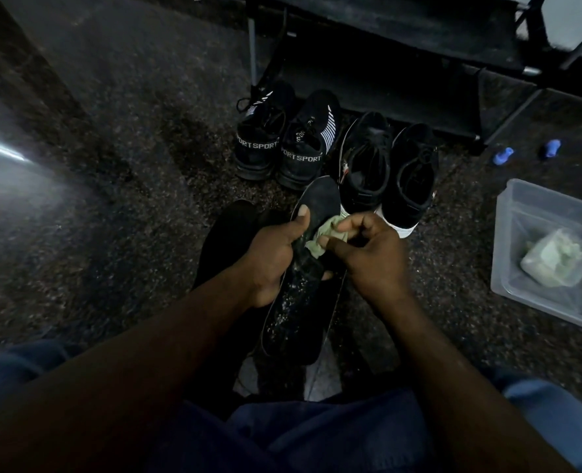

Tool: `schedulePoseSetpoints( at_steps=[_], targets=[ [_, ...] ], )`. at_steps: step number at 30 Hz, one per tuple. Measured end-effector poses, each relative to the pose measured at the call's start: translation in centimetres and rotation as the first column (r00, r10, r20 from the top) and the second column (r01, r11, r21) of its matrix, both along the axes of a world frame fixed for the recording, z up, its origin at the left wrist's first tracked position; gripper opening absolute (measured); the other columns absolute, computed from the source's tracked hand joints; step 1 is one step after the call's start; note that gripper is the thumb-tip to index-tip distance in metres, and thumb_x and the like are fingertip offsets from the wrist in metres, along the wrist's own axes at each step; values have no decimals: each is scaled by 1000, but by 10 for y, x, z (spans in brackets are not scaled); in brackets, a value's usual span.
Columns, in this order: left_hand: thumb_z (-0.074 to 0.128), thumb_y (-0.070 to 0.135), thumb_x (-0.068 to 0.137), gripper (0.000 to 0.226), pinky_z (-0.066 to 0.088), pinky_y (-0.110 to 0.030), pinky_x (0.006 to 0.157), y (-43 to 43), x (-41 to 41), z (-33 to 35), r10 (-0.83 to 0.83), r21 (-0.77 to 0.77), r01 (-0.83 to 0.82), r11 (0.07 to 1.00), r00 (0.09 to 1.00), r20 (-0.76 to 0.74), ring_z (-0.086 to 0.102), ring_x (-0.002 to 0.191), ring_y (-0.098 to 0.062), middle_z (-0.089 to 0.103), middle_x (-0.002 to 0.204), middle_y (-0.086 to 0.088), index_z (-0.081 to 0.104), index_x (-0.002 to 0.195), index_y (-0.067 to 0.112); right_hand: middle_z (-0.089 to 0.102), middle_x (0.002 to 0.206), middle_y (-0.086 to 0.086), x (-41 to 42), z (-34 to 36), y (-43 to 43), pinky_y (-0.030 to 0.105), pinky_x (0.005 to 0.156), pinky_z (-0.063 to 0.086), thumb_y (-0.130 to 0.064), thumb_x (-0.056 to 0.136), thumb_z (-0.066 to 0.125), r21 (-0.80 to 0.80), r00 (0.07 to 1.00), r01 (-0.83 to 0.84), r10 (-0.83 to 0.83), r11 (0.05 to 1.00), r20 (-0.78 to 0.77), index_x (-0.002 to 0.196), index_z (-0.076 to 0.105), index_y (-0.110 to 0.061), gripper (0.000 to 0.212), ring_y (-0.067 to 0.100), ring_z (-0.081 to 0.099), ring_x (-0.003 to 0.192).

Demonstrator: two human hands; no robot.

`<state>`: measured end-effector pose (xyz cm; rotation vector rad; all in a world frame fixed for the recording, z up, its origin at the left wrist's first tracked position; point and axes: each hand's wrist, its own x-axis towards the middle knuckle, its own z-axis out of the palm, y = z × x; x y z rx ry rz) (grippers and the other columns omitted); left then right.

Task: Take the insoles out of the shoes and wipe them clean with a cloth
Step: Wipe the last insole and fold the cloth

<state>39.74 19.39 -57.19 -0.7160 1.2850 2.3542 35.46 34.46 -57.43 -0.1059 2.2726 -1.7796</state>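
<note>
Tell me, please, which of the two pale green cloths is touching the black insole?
The pale green cloth pinched in the right hand, against the black insole gripped by the left hand; the other cloth lies crumpled in the clear plastic tub.

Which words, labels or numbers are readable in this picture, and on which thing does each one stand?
"PORTSPORT": white, on the heel band of the left striped shoe; the start curves out of sight.
"PORTSPORT": the same, on the right striped shoe.
Small white print on that shoe's tongue: too blurred to read.
No other text is visible.
</note>
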Motion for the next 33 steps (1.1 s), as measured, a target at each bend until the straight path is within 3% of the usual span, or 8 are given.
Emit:
schedulePoseSetpoints(
  at_steps=[3, 6, 10, 12, 15, 17, 22, 33],
  targets=[
    [43, 53, 106, 57, 52, -61, 102, 2, 1, 1, -18, 16, 18, 1000, 1000, 18, 70, 117, -35, 72, 127, -16, 65, 133, 7, 64, 81, -4, -5, -3, 6, 39, 66, 58, -23, 77, 87, 249, 975, -52, 103, 967, -198, 107, 62, -33, 40, 15, 67, 69],
    [44, 57, 104, 63, 49, -67, 103, 2, 1, 0, -6, 30, 5, 1000, 999, 38, 68, 118, -39, 71, 128, -19, 64, 134, 5, 57, 90, -6, -7, -1, 10, 33, 72, 53, -29, 77, 87, 421, 908, -65, 229, 905, -352, 92, 72, -29, 22, 11, 60, 81],
    [42, 55, 106, 61, 58, -57, 94, 0, 0, 3, -5, 45, 3, 999, 999, 36, 70, 113, -39, 72, 126, -18, 64, 135, 6, 65, 84, -3, -12, 3, 13, 41, 71, 57, -27, 80, 85, 327, 947, 41, 68, 944, -315, 74, 65, -23, 21, 16, 65, 77],
    [40, 55, 106, 60, 63, -47, 84, -1, 0, 6, -22, 10, 22, 1000, 999, 38, 71, 109, -41, 73, 122, -18, 65, 133, 7, 70, 75, -1, -15, 5, 15, 44, 68, 58, -26, 83, 83, 189, 960, 163, -111, 968, -259, 76, 63, -22, 21, 22, 69, 72],
    [41, 55, 106, 59, 60, -43, 82, -2, 2, 6, -56, -20, 57, 998, 998, 39, 72, 109, -40, 74, 121, -18, 66, 131, 8, 68, 78, -7, -15, 7, 15, 34, 68, 57, -22, 85, 81, 126, 911, 294, -238, 948, -336, 95, 61, -21, 22, 8, 66, 70],
    [44, 51, 106, 56, 59, -47, 90, 0, 2, 3, -49, 15, 48, 999, 998, 31, 69, 114, -39, 72, 125, -18, 66, 133, 8, 67, 83, -11, -11, 6, 10, 24, 67, 52, -20, 85, 80, 200, 907, 241, -147, 950, -396, 104, 66, -24, 24, 4, 63, 72],
    [45, 47, 108, 52, 50, -48, 108, 4, 2, -2, -21, 22, 20, 1000, 1000, 11, 68, 120, -31, 72, 128, -15, 67, 134, 8, 66, 84, -7, -3, 0, -1, 36, 71, 54, -21, 80, 77, 369, 851, 176, 47, 913, -523, 86, 76, -23, 6, 11, 62, 76],
    [40, 58, 105, 64, 60, -30, 88, 3, 1, -1, 88, -169, -94, 981, 995, -40, 73, 109, -24, 76, 117, -14, 71, 122, 4, 74, 88, -3, 22, -1, -17, 36, 77, 55, -11, 82, 73, 336, 791, -35, 232, 941, -566, 89, 76, -16, 9, 16, 68, 83]
  ],
)
